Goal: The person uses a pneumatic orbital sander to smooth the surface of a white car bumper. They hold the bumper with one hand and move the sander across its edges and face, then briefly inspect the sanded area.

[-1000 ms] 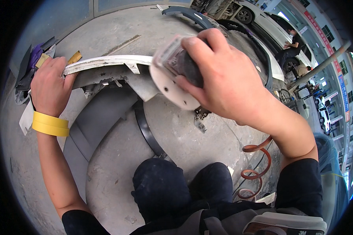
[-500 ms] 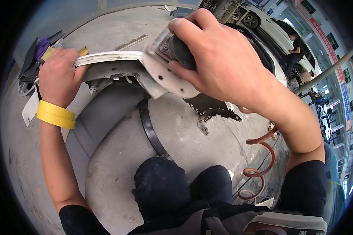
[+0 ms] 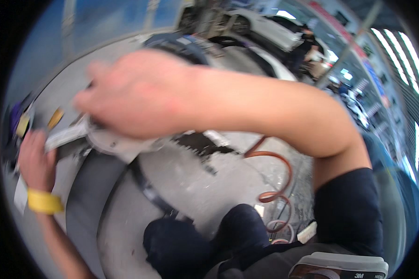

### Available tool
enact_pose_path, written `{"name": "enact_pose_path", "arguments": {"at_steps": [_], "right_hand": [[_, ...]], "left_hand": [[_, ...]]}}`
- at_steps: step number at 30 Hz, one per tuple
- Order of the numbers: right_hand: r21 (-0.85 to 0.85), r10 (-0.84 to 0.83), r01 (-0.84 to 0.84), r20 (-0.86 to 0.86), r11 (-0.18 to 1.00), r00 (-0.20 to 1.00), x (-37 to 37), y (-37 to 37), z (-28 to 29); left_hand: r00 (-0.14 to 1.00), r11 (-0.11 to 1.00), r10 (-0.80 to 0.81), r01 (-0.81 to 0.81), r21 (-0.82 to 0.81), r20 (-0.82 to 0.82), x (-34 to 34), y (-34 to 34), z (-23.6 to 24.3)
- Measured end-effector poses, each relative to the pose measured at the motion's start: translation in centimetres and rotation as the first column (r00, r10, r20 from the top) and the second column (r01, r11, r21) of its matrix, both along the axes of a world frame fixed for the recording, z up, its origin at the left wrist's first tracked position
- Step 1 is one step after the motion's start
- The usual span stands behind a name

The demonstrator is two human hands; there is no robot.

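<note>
My right hand (image 3: 139, 93), smeared by motion, is wrapped over the dark body of an air sander, which it mostly hides. The sander's pale round pad (image 3: 108, 143) shows below the hand, against or just over the worn white edge (image 3: 70, 136) of a car body panel. My left hand (image 3: 36, 158) grips that edge farther left, fingers closed over it. Yellow tape (image 3: 45, 201) circles my left wrist. The panel's smooth dark grey part (image 3: 91, 195) curves down toward my knees. Whether the pad touches the edge I cannot tell.
A coiled reddish-brown hose (image 3: 286, 174) hangs at my right. A broken dark panel piece (image 3: 205, 144) lies beyond the panel. A white car (image 3: 270, 30) and a person (image 3: 305, 49) are at the far right. A respirator (image 3: 340, 266) shows at the lower edge.
The view has swung to the right and blurred. My right hand has moved left along the edge with the sander, closer to my left hand, which keeps its grip.
</note>
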State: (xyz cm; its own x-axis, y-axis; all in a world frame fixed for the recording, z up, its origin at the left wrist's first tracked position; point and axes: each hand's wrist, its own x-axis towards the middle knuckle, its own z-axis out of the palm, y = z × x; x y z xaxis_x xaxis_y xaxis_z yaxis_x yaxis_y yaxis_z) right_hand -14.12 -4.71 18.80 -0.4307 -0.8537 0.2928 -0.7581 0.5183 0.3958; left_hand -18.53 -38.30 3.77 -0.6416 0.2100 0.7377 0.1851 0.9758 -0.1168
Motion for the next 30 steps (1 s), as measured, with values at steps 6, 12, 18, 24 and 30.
{"name": "enact_pose_path", "arguments": {"at_steps": [6,12,18,24,30], "right_hand": [[0.053,-0.042,0.041,0.009,0.998,0.999,0.7,1.9,0.3],[0.054,0.0,-0.002,0.031,0.999,1.0,0.3,1.2,0.4],[0.013,-0.031,0.03,0.076,0.999,0.997,0.4,1.7,0.7],[0.007,0.011,-0.011,0.041,1.0,0.999,-0.3,0.4,0.4],[0.131,-0.14,0.136,0.021,0.982,0.99,0.4,0.8,1.0]], "left_hand": [[0.999,1.0,0.014,-0.015,0.025,0.034,-2.0,-1.9,-2.0],[0.998,0.998,-0.058,0.058,0.028,0.014,-1.4,-1.1,-0.9],[0.995,0.996,-0.072,0.074,0.04,-0.066,-0.4,0.6,0.1],[0.993,0.993,-0.112,0.111,-0.04,-0.041,1.2,2.4,2.2],[0.989,0.99,-0.143,0.142,-0.023,-0.048,2.8,3.1,3.8]]}}
